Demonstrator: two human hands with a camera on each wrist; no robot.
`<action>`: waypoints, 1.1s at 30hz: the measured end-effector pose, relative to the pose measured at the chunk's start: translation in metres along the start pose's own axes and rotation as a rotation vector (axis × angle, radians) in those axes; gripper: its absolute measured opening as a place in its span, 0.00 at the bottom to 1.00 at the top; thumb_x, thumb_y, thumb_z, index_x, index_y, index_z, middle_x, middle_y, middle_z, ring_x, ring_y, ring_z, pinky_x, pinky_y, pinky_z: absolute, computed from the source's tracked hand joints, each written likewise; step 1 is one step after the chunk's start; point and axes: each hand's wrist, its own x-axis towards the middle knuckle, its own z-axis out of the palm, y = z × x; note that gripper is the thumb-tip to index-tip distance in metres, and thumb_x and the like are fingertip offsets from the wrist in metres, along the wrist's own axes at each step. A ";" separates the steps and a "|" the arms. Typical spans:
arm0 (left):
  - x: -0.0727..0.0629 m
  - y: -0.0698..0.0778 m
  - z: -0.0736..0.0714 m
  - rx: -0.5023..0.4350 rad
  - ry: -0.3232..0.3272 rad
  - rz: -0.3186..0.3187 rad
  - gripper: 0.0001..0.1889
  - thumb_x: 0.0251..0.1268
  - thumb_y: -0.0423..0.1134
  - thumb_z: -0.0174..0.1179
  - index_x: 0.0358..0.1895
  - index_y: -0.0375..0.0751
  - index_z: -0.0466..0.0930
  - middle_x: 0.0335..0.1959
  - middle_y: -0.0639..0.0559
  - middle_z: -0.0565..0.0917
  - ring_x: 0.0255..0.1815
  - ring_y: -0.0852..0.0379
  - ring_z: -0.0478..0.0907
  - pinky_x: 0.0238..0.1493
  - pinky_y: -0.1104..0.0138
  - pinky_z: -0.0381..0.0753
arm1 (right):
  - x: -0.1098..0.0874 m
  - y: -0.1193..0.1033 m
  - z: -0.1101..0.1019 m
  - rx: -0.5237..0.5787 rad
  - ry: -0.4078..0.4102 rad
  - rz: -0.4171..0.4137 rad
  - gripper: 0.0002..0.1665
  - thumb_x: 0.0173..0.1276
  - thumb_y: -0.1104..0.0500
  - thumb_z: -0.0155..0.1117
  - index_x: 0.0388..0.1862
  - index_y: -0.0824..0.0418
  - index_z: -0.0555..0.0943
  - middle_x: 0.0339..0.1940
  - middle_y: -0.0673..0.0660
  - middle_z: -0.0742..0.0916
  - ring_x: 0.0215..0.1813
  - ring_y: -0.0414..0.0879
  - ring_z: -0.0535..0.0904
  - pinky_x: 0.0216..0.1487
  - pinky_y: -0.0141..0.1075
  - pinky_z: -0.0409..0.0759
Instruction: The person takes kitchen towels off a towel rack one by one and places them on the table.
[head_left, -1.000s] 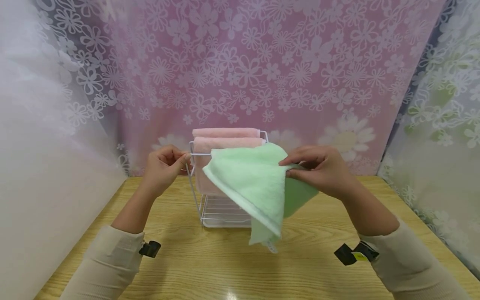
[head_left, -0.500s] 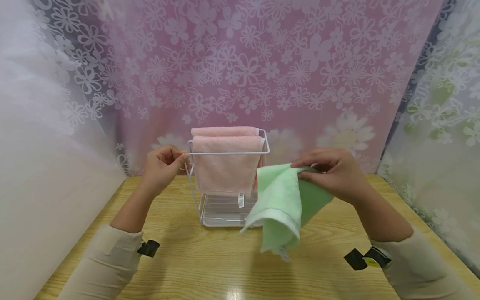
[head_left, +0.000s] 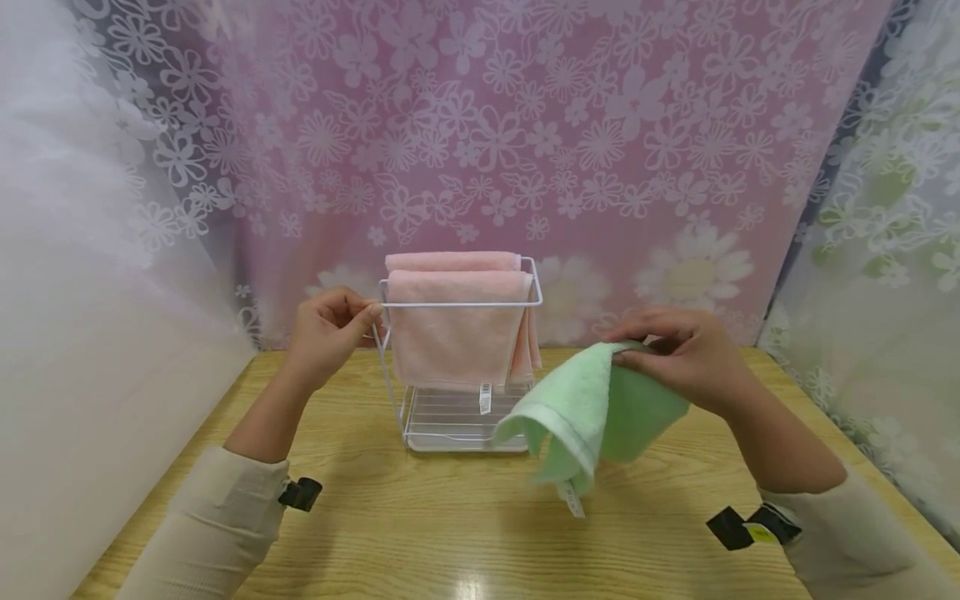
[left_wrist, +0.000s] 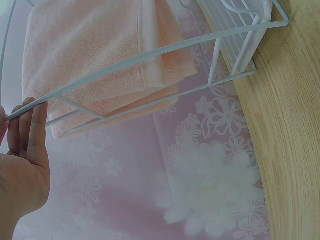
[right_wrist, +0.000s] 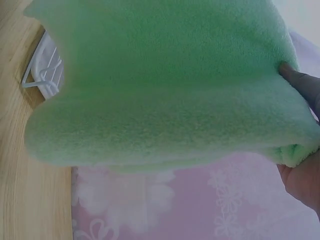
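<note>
On the left, a beige sleeve (head_left: 210, 517) with a black strap (head_left: 302, 494) leads to the left hand (head_left: 328, 337). Its thumb and fingers pinch the top left corner of a white wire rack (head_left: 465, 305). The rack is made of thin, smooth, round bars, with a shallow white tray (head_left: 468, 447) at the bottom. It stands on the wooden worktop (head_left: 375, 533), which is yellow-brown with wavy lines and a small shiny spot. Fuzzy pink cloth (head_left: 453, 350) hangs on the rack in two rows, one behind the other — flat and neat, with a smooth band near one edge. A white tag (head_left: 485, 398) pokes out below it. At the back is a pink curtain (head_left: 480, 125) with white flowers.

Just right of the rack, a fluffy green towel (head_left: 573, 396) hangs in the air above the worktop, folded over with a curled bottom edge and a white label (head_left: 572, 502). The right hand (head_left: 693, 354) holds its top fold, squeezed between thumb and fingers — the rest droops down loosely.
</note>
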 end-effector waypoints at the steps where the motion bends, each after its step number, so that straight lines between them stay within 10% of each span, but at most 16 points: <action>1: 0.000 0.000 0.000 0.000 0.000 0.000 0.09 0.67 0.31 0.62 0.36 0.24 0.78 0.24 0.52 0.84 0.25 0.54 0.83 0.34 0.55 0.87 | -0.002 0.001 -0.001 -0.011 -0.003 0.007 0.16 0.54 0.79 0.70 0.40 0.66 0.87 0.42 0.45 0.87 0.41 0.36 0.83 0.36 0.27 0.84; 33: 0.001 0.001 -0.001 -0.007 -0.011 0.018 0.09 0.68 0.29 0.60 0.32 0.23 0.76 0.23 0.52 0.83 0.24 0.54 0.84 0.32 0.60 0.88 | -0.060 0.039 -0.014 -0.146 -0.049 0.243 0.13 0.59 0.70 0.72 0.42 0.59 0.88 0.39 0.47 0.87 0.39 0.34 0.82 0.31 0.29 0.84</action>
